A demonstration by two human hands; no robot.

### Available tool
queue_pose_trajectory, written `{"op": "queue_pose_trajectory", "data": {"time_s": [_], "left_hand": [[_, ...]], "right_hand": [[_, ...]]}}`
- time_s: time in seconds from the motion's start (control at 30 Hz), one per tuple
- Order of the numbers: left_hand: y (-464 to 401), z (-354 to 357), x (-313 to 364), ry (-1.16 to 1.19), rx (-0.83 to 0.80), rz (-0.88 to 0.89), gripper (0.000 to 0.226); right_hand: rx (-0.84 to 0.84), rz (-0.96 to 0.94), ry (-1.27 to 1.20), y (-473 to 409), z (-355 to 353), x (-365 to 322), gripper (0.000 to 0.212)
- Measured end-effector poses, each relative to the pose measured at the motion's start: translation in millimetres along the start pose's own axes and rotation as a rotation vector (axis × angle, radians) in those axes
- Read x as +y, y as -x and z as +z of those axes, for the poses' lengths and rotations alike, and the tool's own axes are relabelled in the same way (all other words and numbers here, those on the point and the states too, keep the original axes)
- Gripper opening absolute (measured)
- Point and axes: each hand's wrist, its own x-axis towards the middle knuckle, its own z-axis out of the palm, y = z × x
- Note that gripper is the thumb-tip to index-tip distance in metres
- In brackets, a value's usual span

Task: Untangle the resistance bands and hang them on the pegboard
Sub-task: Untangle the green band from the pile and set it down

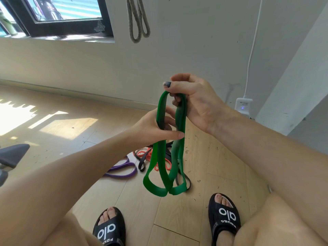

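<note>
A wide green resistance band (179, 132) hangs doubled in front of me, its two lower loops dangling just above the floor. My right hand (193, 102) pinches the band's top fold. My left hand (156, 128) grips one green strand lower down, thumb stretched across to the other strand. Under the green band, a tangle lies on the wooden floor: a purple band (122, 169), a thin orange band (147, 155) and black bands (142, 162). A grey rope loop (137, 23) hangs on the wall above. No pegboard is in view.
My two feet in black sandals (110, 228) stand at the bottom edge. A white plug-in device (243, 105) with a cable sits on the wall at right. A window (58, 16) is at upper left, and a dark grey object (12, 155) at the left edge.
</note>
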Motion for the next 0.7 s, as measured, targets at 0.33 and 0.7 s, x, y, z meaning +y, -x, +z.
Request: {"op": "queue_pose_trajectory", "data": {"time_s": [0.33, 0.7], "left_hand": [[4.3, -20.4, -2.9, -0.126, 0.064, 0.021, 0.053], [6.8, -38.0, 7.5, -0.284, 0.049, 0.075, 0.024]], "right_hand": [[-0.167, -0.190, 0.771, 4.2, -11.3, -8.0, 0.048], [-0.221, -0.216, 1.109, 0.9, -15.2, -2.8, 0.040]]}}
